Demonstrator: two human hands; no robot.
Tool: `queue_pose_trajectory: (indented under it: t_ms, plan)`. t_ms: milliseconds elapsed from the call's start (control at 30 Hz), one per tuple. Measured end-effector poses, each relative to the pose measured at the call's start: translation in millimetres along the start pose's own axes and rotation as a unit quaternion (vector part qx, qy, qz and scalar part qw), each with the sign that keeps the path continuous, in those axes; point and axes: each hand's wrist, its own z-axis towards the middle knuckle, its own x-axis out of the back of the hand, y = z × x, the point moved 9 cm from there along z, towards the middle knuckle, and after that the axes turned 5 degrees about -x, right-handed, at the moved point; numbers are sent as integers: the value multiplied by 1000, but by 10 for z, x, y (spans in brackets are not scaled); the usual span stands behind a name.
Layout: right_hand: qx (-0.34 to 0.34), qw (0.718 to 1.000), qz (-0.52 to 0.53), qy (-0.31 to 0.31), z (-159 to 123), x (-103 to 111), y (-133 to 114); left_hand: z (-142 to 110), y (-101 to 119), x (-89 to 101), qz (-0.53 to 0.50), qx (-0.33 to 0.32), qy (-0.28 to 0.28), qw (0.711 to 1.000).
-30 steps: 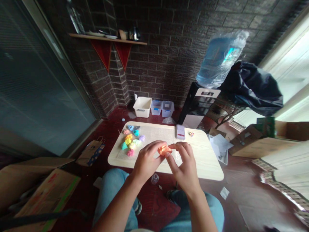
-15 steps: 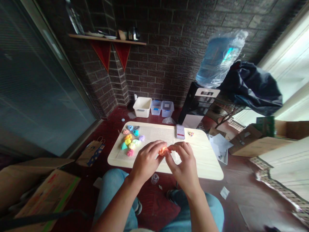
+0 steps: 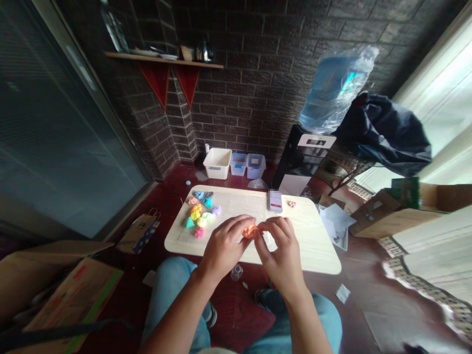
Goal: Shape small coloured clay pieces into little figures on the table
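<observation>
Between my hands, above the small table (image 3: 309, 241), is an orange lump of modelling clay (image 3: 250, 231). My left hand (image 3: 225, 242) pinches its left side between thumb and fingers. On the other side, the thumb and fingertips of my right hand (image 3: 279, 241) grip the clay's right edge. My fingers partly hide the lump. Several soft clay lumps in other colours lie at the table's left on a clear textured sheet (image 3: 236, 201), among them a pink lump (image 3: 199, 232), a green lump (image 3: 189, 222) and a purple lump (image 3: 216, 210).
A phone (image 3: 275, 201) and a small multicoloured piece (image 3: 292, 204) lie at the table's far right. Beyond stand a white bin (image 3: 217, 163), clear boxes (image 3: 255, 167) and a water dispenser (image 3: 306, 157). Cardboard boxes (image 3: 73, 300) flank the table on the floor.
The orange clay has shifted slightly right and looks more drawn out toward my right fingers. Both hands keep their hold in nearly the same place.
</observation>
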Motion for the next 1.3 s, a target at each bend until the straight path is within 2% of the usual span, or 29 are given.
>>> queue_pose_trajectory:
  t_ms: [500,900,1300]
  plan:
    - [27,1000,-8,-2,-32,-5,-22,-22,16,0,-17,6,4,1000]
    - [-11,1000,16,-9,-27,31,128,-24,-157,-14,-70,105,-1,992]
    - [-15,999,7,-30,-3,-6,141,15,-91,-8,-57,69,-5,996]
